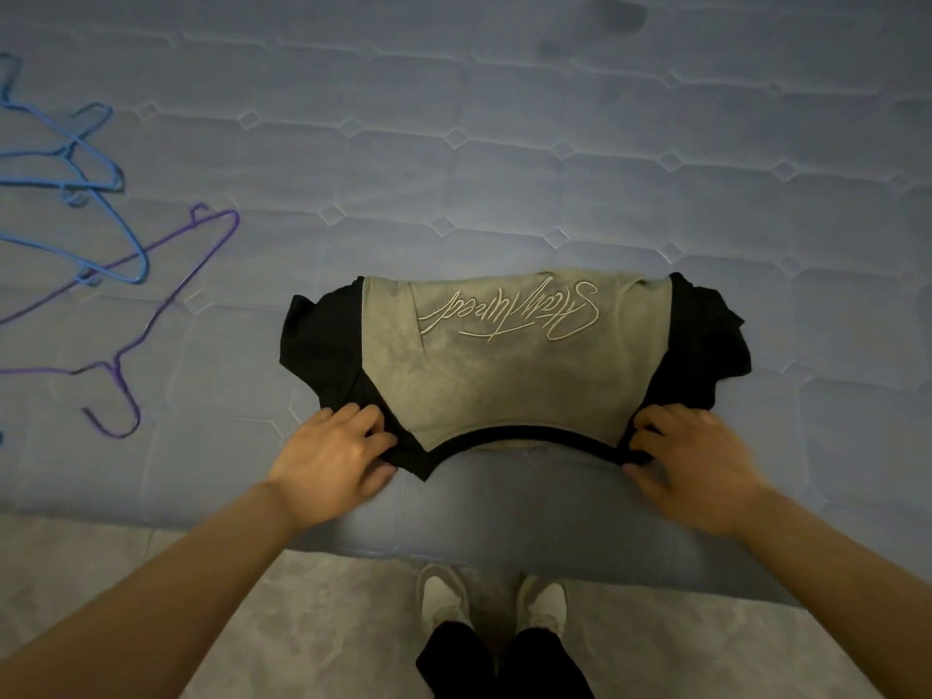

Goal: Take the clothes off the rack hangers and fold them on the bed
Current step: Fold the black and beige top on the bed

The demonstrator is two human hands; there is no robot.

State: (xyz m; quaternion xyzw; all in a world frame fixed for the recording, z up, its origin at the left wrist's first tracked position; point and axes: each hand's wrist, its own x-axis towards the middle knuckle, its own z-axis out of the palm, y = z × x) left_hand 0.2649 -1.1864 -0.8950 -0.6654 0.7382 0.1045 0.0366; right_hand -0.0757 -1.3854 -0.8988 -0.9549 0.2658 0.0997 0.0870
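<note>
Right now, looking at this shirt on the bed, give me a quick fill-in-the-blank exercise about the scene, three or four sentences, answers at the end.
1. The left hand and right hand each pinch the shirt by its black ____.
2. The shirt's middle panel is grey and its sleeves are ____.
3. The script lettering on the shirt reads ____ from the camera's view.
4. Beside the blue hangers on the mattress lies a ____ hanger.

Answers: collar; black; upside down; purple

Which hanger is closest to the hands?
The purple hanger. It lies on the bed nearer the left hand than the blue hangers, which lie farther up.
</note>
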